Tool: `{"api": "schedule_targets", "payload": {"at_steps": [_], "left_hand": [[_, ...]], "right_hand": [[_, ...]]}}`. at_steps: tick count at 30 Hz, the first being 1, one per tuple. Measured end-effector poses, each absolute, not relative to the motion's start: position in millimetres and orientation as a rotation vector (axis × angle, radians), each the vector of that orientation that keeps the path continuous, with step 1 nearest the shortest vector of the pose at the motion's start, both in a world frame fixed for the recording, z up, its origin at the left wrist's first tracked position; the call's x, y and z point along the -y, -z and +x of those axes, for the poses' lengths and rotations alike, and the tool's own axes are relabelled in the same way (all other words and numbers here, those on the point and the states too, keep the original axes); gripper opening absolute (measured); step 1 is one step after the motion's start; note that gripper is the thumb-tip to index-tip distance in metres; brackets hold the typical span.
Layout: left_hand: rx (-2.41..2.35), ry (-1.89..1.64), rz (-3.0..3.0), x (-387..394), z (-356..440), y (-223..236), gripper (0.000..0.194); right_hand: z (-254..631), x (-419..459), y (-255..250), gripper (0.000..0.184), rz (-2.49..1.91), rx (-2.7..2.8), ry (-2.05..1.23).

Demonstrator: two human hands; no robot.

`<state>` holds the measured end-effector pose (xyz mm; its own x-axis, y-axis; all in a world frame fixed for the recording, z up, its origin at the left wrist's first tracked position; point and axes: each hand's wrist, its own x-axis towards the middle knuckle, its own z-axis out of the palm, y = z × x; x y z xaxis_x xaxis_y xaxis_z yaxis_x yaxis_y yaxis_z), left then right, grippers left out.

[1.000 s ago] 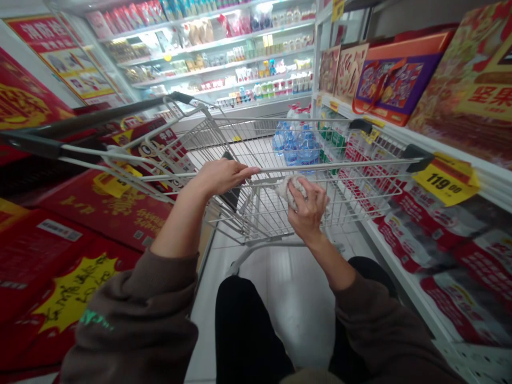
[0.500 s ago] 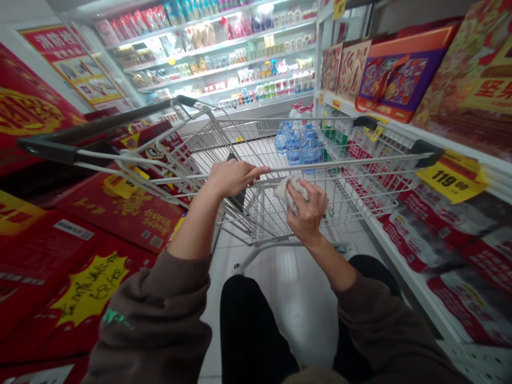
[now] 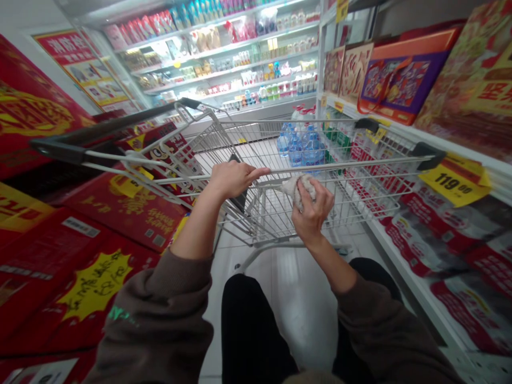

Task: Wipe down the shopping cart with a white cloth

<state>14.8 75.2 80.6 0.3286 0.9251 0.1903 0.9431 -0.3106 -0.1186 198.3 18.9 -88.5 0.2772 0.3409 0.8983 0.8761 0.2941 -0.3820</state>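
Observation:
A metal shopping cart (image 3: 296, 168) stands sideways in front of me. My left hand (image 3: 234, 178) lies over its near top rail, index finger stretched along the bar and the other fingers bent around it. My right hand (image 3: 312, 210) grips a crumpled greyish-white cloth (image 3: 298, 186). The cloth is pressed against the wire side just under the rail, right of my left hand. My palm and fingers cover part of it. The cart's dark push handle (image 3: 132, 125) is at the left.
Red gift boxes (image 3: 120, 208) are stacked close on the left. Shelves (image 3: 400, 240) of packaged goods run along the right, with a yellow price tag (image 3: 456, 181) jutting out. Bottled water packs (image 3: 302, 144) stand beyond the cart, before a lit refrigerated display (image 3: 224, 58).
My right hand has slid slightly to the right with the cloth. My left hand keeps its place on the rail, and the whole view has shifted a little.

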Motion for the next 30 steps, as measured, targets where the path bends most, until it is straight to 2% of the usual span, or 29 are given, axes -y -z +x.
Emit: {"api": "schedule_targets", "payload": {"at_steps": [6, 11, 18, 21, 25, 30], "left_hand": [[1.759, 0.08, -2.37, -68, 22, -84, 0.078], [1.741, 0.114, -2.385, -62, 25, -85, 0.079], [1.725, 0.137, -2.347, -54, 31, -81, 0.081], [1.625, 0.288, -2.313, -48, 28, -74, 0.074], [1.374, 0.57, -2.35, -30, 0, -62, 0.063], [1.378, 0.948, -2.36, -9, -43, -51, 0.083]], "right_hand": [[187, -17, 86, 0.046, -1.172, 1.551, 0.49], [176, -15, 80, 0.045, -1.2, 1.404, 0.524], [164, -8, 76, 0.046, -1.139, 1.545, 0.518], [164, -4, 74, 0.052, -1.18, 1.594, 0.586], [165, 2, 69, 0.048, -1.142, 1.717, 0.539], [160, 5, 68, 0.052, -1.146, 1.652, 0.569]]}}
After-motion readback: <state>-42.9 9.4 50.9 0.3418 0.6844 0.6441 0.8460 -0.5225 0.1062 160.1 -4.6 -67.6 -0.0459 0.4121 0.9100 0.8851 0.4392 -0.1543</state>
